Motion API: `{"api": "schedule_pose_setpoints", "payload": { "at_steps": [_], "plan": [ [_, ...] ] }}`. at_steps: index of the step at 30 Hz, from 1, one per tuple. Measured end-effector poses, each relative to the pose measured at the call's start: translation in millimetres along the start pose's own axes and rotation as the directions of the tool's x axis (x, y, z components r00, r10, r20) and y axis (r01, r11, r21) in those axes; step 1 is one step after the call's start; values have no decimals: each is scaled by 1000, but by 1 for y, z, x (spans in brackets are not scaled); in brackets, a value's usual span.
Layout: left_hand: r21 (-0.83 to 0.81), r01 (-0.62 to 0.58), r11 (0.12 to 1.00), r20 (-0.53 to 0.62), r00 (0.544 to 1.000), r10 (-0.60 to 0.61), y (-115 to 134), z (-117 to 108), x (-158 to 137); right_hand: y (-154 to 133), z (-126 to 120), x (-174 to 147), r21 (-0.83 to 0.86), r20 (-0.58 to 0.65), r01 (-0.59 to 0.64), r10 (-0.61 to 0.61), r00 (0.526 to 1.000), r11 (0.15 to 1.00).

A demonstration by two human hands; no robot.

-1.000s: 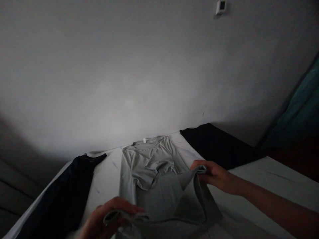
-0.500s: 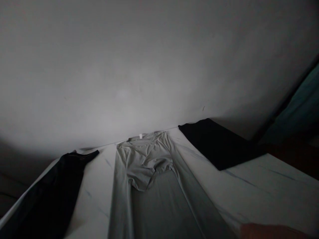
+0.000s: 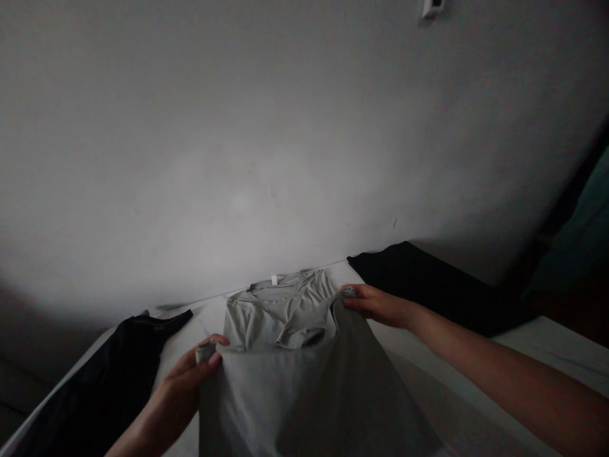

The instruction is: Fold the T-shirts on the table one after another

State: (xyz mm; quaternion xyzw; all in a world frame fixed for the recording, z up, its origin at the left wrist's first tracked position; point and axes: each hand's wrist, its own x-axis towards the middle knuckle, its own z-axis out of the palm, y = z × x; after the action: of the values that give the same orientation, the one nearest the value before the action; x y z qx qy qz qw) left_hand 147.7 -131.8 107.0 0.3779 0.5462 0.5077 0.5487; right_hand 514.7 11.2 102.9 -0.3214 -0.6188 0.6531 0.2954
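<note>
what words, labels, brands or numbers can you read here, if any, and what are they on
No text can be read.
White tag at the neckline of the grey garment: too small to read.
White wall device, cut off by the picture's top: nothing legible.

Lighting: dim overall; we record one soft, pale patch at mid-height on the wall (image 3: 238,197), fading to deep grey toward the corners, its source untraceable to us. Shadows: heavy at lower left and along the right edge, where we can barely make out the teal cloth (image 3: 587,222). Tone: inner detail mostly lost in the black garment (image 3: 442,289) at right; muted shading on the grey shirt (image 3: 304,393), darker toward its bottom. Quality: we note faint grain, slightly soft edges, wide-angle stretching near the margins.
</note>
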Motion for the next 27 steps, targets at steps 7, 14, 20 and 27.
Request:
{"api": "schedule_pose_setpoints", "payload": {
  "at_steps": [7, 14, 20, 27],
  "plan": [
    [-135, -66, 989, -102, 993, 53, 12, 7, 121, 50, -34, 108, 40, -278, 79, -64, 958, 996],
    [-56, 22, 998, -188, 982, -32, -8, -18, 202, 89, -58, 186, -367, -459, -32, -151, 875, 930],
    [238, 24, 971, -263, 964, 41, -30, -29, 239, 99, -66, 208, -539, -533, -143, -206, 821, 830],
    [531, 25, 847, -360, 911, 199, -43, -46, 265, 100, -69, 210, -632, -592, -277, -220, 775, 724]
  ]
}}
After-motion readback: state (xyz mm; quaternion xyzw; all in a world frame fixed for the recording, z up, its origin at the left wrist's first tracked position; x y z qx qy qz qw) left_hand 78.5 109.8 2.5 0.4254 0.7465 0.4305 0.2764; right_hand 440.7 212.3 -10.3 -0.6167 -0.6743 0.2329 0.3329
